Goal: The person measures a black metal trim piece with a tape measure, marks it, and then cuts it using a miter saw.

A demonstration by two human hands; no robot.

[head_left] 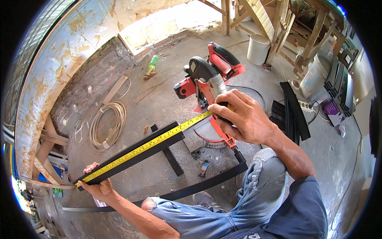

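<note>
A yellow tape measure (151, 148) is stretched along a black channel-shaped bar (131, 165), which slants from the lower left up toward the saw. At the bar's far left end my left hand (101, 189) is closed around it, the thumb at the tape's tip and some fingertips showing on the other side. My right hand (248, 119) grips the tape's dark case, mostly hidden by the fingers, above the saw's base. A red and black mitre saw (211, 77) stands on the floor, its grey base (203, 133) beside the bar's right end.
A long black strip (199, 186) lies near my legs, and a shorter one (172, 159) passes under the bar. Around are a coiled hose (93, 129), a green bottle (152, 65), a white bucket (258, 49), black pieces (293, 107) and a power strip (305, 106).
</note>
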